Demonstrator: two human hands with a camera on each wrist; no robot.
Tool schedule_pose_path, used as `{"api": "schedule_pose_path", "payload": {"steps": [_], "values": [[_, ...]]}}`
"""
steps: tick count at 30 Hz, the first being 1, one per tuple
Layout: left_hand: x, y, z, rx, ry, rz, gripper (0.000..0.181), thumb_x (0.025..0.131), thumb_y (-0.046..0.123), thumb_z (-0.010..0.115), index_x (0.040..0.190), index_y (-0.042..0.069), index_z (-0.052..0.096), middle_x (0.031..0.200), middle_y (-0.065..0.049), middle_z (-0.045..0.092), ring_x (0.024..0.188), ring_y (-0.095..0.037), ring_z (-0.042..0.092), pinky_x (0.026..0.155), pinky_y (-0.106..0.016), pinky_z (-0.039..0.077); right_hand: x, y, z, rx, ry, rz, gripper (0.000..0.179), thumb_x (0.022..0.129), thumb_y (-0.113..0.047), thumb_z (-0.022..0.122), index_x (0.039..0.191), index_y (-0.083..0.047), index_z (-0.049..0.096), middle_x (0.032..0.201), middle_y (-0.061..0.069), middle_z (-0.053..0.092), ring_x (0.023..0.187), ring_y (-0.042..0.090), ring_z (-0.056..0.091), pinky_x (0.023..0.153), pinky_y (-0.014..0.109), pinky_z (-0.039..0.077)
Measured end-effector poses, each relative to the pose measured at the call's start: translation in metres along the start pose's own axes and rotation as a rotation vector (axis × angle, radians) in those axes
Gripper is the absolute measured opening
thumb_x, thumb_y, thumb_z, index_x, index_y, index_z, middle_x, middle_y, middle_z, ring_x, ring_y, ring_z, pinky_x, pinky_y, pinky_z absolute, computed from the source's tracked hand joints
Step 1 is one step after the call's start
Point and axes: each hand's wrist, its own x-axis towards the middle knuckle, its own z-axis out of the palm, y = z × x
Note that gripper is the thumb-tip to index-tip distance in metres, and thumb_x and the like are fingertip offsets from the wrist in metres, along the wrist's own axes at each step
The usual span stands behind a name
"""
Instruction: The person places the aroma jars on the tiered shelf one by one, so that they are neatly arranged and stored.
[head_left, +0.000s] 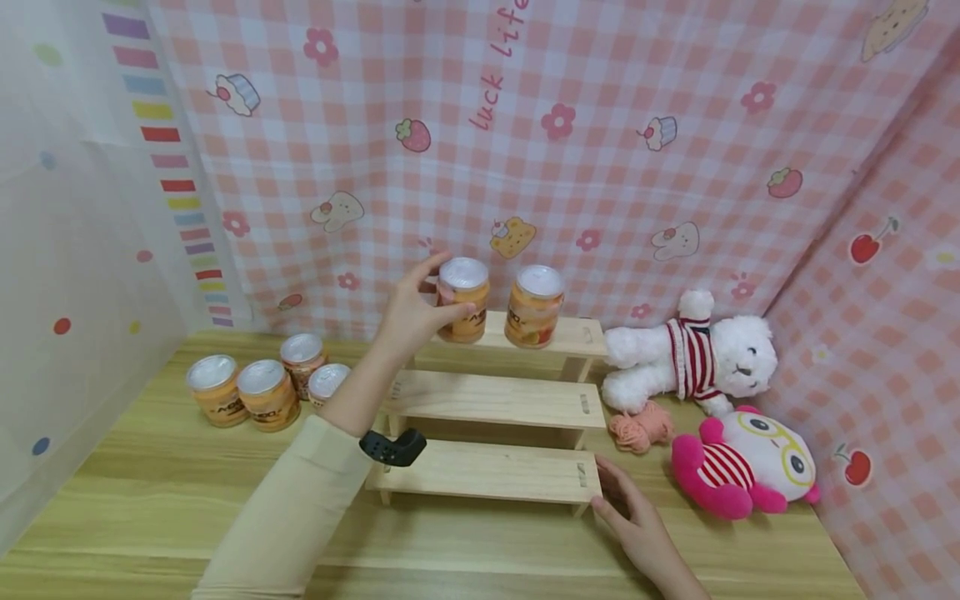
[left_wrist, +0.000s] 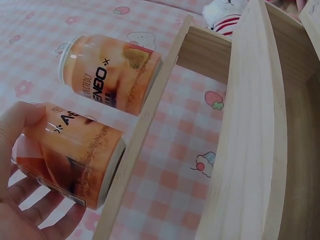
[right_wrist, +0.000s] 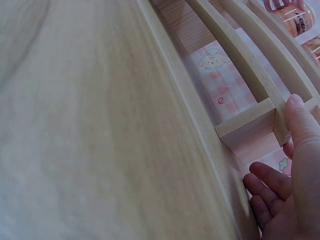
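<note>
My left hand [head_left: 416,312] grips an orange can [head_left: 463,312] with a silvery lid, thumb across its front and fingers around its far side. In the left wrist view the held can [left_wrist: 70,155] stands at the top step's edge; whether it bears on the wood cannot be told. Beside it on the top step is a second orange can [head_left: 534,307]. The three-step wooden shelf [head_left: 495,400] is between my hands. My right hand [head_left: 633,521] holds the right end of the bottom step, thumb at the front corner; in the right wrist view its lower fingers [right_wrist: 270,180] are loosely bent.
Several similar cans [head_left: 268,396] stand on the table left of the shelf. To the right lie a white plush bear [head_left: 693,354], a ball of pink yarn [head_left: 641,427] and a pink-and-white plush toy [head_left: 750,467]. A checked curtain [head_left: 450,167] hangs behind the shelf.
</note>
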Motion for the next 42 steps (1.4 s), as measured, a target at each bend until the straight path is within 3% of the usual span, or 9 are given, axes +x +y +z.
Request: {"api": "schedule_pose_path", "payload": {"steps": [14,21,30,35,42], "values": [[-0.001,-0.006,0.001,0.008,-0.02,0.024,0.078,0.077,0.013,0.081,0.143,0.005,0.042,0.124,-0.013,0.053,0.103,-0.028,0.052,0.083,-0.039,0.05,0.001,0.001,0.0,0.003,-0.009,0.001,0.048,0.093,-0.003,0.06,0.139,-0.004,0.046,0.128,0.019,0.057,0.11,0.009,0.055,0.091,0.02,0.044],[-0.005,-0.008,-0.002,0.006,-0.02,0.017,0.079,0.078,0.017,0.081,0.146,0.011,0.041,0.133,-0.014,0.051,0.11,-0.029,0.052,0.086,-0.038,0.052,0.001,0.002,0.0,0.01,-0.01,0.0,0.048,0.092,-0.002,0.061,0.138,-0.002,0.046,0.128,0.02,0.056,0.111,0.009,0.055,0.092,0.018,0.043],[-0.027,-0.01,-0.016,-0.017,0.005,0.019,0.073,0.08,0.02,0.08,0.144,0.019,0.045,0.134,-0.011,0.052,0.118,-0.031,0.049,0.096,-0.048,0.044,0.001,0.001,0.0,0.006,-0.004,-0.008,0.049,0.092,-0.002,0.061,0.138,-0.002,0.046,0.128,0.021,0.056,0.111,0.009,0.055,0.092,0.016,0.042],[-0.044,-0.008,-0.028,-0.034,0.025,-0.003,0.072,0.08,0.016,0.08,0.143,0.017,0.045,0.135,-0.009,0.051,0.121,-0.031,0.046,0.099,-0.044,0.042,0.001,0.001,0.0,0.006,-0.003,-0.004,0.049,0.092,-0.002,0.061,0.138,-0.002,0.046,0.128,0.021,0.056,0.111,0.01,0.055,0.092,0.016,0.042],[-0.064,-0.011,-0.05,0.036,0.089,0.012,0.073,0.079,0.023,0.081,0.142,0.016,0.046,0.133,-0.008,0.053,0.121,-0.026,0.049,0.1,-0.042,0.042,0.001,-0.001,-0.001,-0.008,-0.004,-0.001,0.049,0.092,-0.003,0.061,0.138,-0.003,0.046,0.128,0.02,0.056,0.112,0.012,0.055,0.092,0.018,0.043]]}}
